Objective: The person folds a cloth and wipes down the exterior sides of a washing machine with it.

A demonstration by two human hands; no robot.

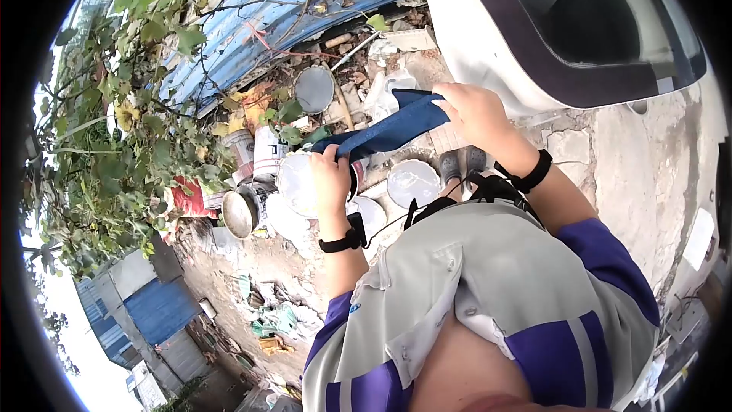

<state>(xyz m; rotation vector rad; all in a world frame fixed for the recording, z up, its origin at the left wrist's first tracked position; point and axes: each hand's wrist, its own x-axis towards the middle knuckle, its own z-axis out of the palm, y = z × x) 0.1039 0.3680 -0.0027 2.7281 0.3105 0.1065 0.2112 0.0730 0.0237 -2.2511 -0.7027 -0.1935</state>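
A dark blue cloth [393, 129] is stretched between my two hands, out in front of my body. My left hand [330, 181] grips its lower left end, fingers closed over the fabric. At the other end, my right hand [476, 113] pinches the cloth's upper right corner between thumb and fingers. The fabric hangs in a folded band, and its exact kind cannot be made out. Below it on the ground stand a white bucket [412, 183] and another pale round bucket [296, 183], partly behind my left hand.
A white vehicle [488, 53] with a dark window stands at the upper right. Leafy vines [114, 160] hang on the left, beside blue corrugated sheeting [252, 27]. A tilted round pan [239, 214] and scattered rags [282, 320] lie on the concrete ground.
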